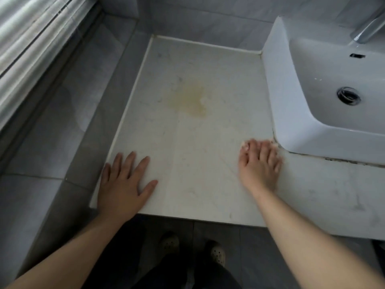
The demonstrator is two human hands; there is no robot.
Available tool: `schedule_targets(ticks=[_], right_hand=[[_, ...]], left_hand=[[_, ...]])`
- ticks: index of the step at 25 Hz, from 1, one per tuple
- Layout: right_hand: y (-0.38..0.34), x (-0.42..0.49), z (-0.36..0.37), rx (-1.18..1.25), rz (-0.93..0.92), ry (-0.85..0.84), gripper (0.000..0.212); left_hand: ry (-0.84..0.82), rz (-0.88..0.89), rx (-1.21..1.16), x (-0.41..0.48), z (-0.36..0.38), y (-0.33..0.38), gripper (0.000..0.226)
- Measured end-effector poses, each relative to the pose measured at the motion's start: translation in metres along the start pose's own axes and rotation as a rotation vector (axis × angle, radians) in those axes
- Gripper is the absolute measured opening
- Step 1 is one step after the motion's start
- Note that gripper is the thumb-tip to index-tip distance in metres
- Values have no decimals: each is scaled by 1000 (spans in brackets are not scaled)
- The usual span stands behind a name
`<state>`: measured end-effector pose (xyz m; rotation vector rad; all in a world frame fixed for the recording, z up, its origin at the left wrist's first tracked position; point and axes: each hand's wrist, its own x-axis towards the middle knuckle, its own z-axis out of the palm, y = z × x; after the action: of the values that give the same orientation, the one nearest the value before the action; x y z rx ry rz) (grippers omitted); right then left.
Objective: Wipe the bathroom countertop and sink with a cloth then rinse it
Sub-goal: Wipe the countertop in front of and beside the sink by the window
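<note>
The white marble countertop (187, 153) fills the middle, with a yellowish stain (191, 99) toward the back. A white vessel sink (291, 113) sits on its right part, drain (349, 95) visible inside. My left hand (123, 184) lies flat, fingers spread, on the front left of the countertop. My right hand (259, 163) presses flat on a small pale cloth (245, 145) next to the sink's front left corner. Only bits of the cloth peek out past the fingertips; the hand is motion-blurred.
A chrome faucet (368, 30) stands at the sink's back right. Grey tiled walls enclose the countertop at the back and left; a grey ledge (68, 113) and window blinds (31, 38) lie further left. Below the front edge are the floor and my shoes (216, 253).
</note>
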<state>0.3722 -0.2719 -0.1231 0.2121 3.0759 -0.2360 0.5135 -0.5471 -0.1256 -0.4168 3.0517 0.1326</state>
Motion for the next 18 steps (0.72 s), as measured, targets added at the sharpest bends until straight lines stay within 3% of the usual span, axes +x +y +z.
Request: schedule_targets(ticks=[1, 4, 6, 8, 11, 13, 14, 17, 18], right_hand=[[-8, -18, 3, -31, -15, 42, 54], [-61, -89, 26, -53, -598, 17, 56], [-75, -74, 17, -85, -826, -98, 60], [-53, -17, 10, -93, -612, -38, 64], [-2, 42, -3, -30, -61, 16, 52], [-17, 23, 1, -21, -22, 6, 51], [-39, -5, 8, -31, -157, 11, 53], [-85, -101, 24, -32, -828, -8, 54], [-86, -113, 21, -44, -948, -43, 51]], left_hand=[[11, -19, 0, -1, 1, -2, 70], [29, -44, 1, -2, 2, 0, 68], [40, -26, 5, -1, 2, 0, 68], [44, -13, 35, 0, 3, -1, 69], [40, -15, 50, 1, 3, -1, 69], [37, -24, 25, 1, 5, 0, 70], [42, -30, 12, 1, 5, 0, 70], [44, -33, -23, 0, 6, -3, 69], [45, -24, -20, 0, 5, -3, 69]])
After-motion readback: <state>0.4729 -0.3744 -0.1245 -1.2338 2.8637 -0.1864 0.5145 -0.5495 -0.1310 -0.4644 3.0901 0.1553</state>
